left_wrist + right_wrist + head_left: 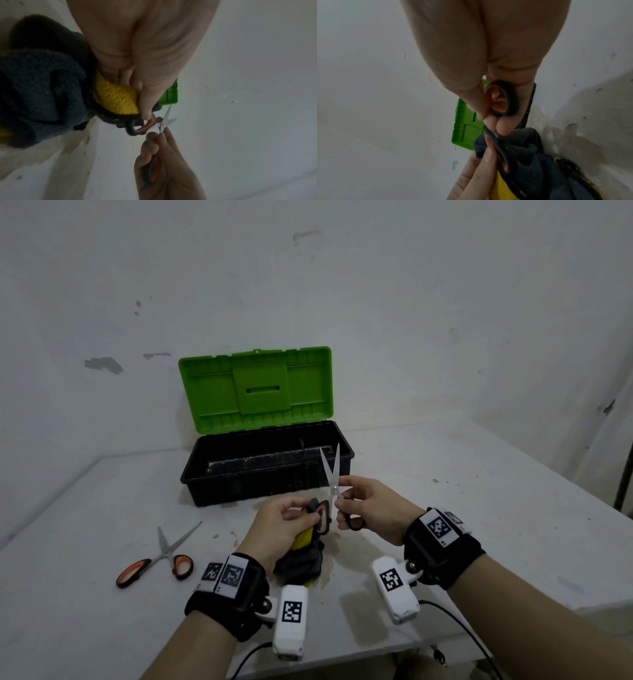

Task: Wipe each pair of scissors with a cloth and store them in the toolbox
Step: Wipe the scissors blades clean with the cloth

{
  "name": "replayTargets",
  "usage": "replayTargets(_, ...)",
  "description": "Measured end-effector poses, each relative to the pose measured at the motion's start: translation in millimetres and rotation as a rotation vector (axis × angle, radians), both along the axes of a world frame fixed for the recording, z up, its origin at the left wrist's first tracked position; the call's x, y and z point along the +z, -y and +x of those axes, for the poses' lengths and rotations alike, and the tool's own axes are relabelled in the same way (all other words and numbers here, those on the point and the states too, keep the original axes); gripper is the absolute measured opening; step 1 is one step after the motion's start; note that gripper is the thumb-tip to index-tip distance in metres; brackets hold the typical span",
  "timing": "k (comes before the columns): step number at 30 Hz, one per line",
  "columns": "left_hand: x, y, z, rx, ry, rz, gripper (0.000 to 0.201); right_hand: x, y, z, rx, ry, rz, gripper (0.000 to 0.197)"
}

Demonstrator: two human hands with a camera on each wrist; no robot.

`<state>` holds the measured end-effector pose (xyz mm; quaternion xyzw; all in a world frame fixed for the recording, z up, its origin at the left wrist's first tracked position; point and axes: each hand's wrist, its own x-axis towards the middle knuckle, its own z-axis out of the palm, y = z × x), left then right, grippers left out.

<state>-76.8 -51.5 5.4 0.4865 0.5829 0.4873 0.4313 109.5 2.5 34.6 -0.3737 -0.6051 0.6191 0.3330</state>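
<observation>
One pair of scissors [331,474] is held in right hand [368,506] grip, blades apart; cloth [303,556] gripped by left hand [284,529]. Second pair [156,556] left on surface, unwiped. Toolbox [267,463] open; contents can't be told.

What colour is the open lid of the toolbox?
Bright green lid, black toolbox; the head view shows it best.

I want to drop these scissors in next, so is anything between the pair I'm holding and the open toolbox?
Nothing visible blocks the way. The held scissors are up in both hands, blades apart, just in front of the toolbox. Its green lid stands open behind. The cloth sits below the left hand, and the other scissors lie off to the left.
</observation>
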Motion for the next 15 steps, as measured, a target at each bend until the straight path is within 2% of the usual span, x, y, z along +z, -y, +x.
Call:
replayTargets(4,2,0,-3,0.004,-0.029,-0.004,0.022,5,-10,19,-0.03,0.056,-0.058,0.041)
replayTargets(7,2,-1,-3,0.03,0.023,0.0,0.021,8,-21,32,-0.251,-0.103,-0.143,0.031)
replayTargets(10,0,-3,14,0.088,0.09,0.03,0.017,-2,-20,19,-0.436,-0.347,-0.247,0.018)
replayTargets(12,0,-4,29,0.129,0.137,0.064,0.015,-10,-17,5,-0.476,-0.481,-0.357,0.02)
replayTargets(15,-2,-2,41,0.139,0.182,0.081,0.013,-11,-11,-6,-0.455,-0.497,-0.355,0.024)
